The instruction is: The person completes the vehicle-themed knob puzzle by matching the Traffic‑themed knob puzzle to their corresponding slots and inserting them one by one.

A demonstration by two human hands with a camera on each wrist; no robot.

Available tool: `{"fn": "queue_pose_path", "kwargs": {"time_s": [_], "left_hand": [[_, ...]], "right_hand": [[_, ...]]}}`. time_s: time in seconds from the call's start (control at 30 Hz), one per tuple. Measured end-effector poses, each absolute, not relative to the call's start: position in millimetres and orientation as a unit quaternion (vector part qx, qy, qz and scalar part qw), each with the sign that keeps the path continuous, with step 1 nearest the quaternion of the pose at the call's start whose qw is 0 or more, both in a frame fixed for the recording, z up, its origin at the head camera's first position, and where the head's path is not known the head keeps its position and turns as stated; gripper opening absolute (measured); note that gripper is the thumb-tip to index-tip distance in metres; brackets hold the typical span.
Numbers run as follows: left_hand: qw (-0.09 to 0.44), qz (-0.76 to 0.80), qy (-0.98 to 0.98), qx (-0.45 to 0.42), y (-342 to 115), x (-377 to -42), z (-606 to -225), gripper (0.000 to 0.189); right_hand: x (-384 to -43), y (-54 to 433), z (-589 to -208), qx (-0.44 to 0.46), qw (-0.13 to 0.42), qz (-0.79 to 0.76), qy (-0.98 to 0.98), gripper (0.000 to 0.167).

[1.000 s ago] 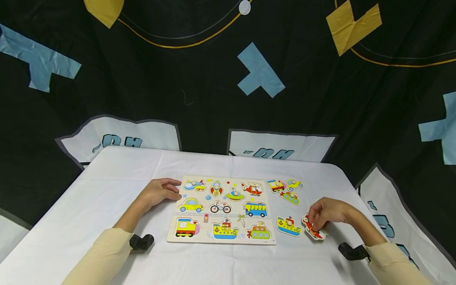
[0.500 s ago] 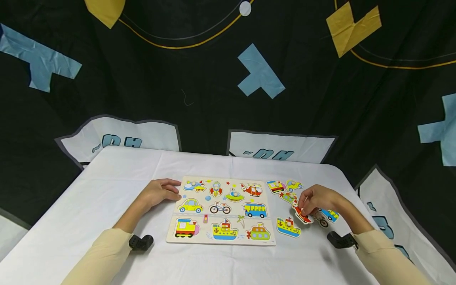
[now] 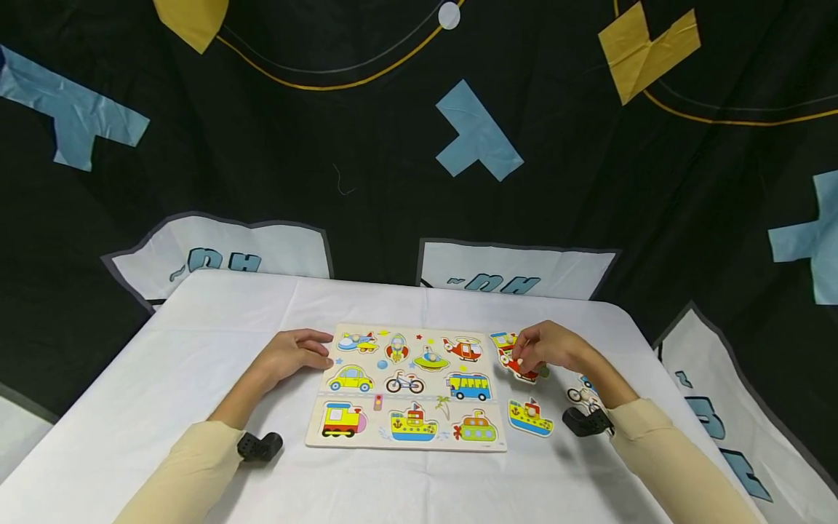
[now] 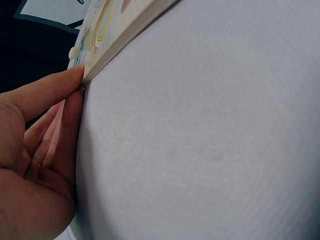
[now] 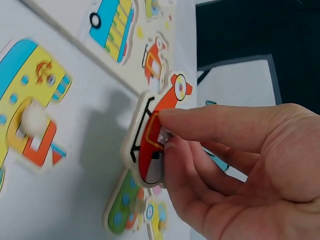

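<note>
Head: right hand [image 3: 548, 346] pinches helicopter [image 3: 517, 370], apparently raised.

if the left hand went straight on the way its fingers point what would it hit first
Most likely the puzzle board: the left hand points at its left edge, and the fingertips seem to touch it there, though depth is unclear.

In the head view, the white panel [image 3: 225, 234] left of centre bears blue lettering [image 3: 245, 261] resembling an H and a rounded letter, U or n, with a wavy mark beside. Similar slanted letters [image 3: 520, 284] stand on the middle panel [image 3: 517, 260]. Blue characters [image 3: 706, 416] on the panel at lower right [image 3: 697, 349] are partly covered, unreadable. The puzzle board [image 3: 425, 399] carries a printed traffic light [image 3: 377, 402]; the ship piece [image 3: 531, 419], an anchor [image 5: 44, 72].
</note>
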State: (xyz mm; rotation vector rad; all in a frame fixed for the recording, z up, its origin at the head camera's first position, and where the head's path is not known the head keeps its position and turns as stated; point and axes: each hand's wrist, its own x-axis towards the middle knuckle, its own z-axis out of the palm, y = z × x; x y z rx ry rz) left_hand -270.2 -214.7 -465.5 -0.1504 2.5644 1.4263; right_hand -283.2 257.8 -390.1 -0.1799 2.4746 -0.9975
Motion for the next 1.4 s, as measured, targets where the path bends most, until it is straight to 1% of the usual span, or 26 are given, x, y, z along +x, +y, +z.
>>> {"fn": "queue_pose_path", "kwargs": {"time_s": [0.33, 0.77, 0.93, 1.4], "left_hand": [[0.1, 0.484, 0.867, -0.055, -215.8, -270.5, -465.3, 0.058], [0.102, 0.488, 0.865, -0.053, -215.0, -268.8, -465.1, 0.058], [0.101, 0.492, 0.863, -0.053, -215.1, -268.1, -464.1, 0.058], [0.102, 0.497, 0.86, -0.046, -215.8, -266.5, -462.0, 0.058]], "right_hand": [[-298.6, 224.5, -399.6, -0.055, 0.172, -0.361, 0.915, 0.02], [-305.9, 189.9, -414.3, -0.05, 0.101, -0.376, 0.92, 0.016], [-308.8, 179.9, -419.0, -0.048, 0.096, -0.378, 0.92, 0.013], [-313.3, 167.3, -428.4, -0.008, 0.101, -0.399, 0.911, 0.011]]}}
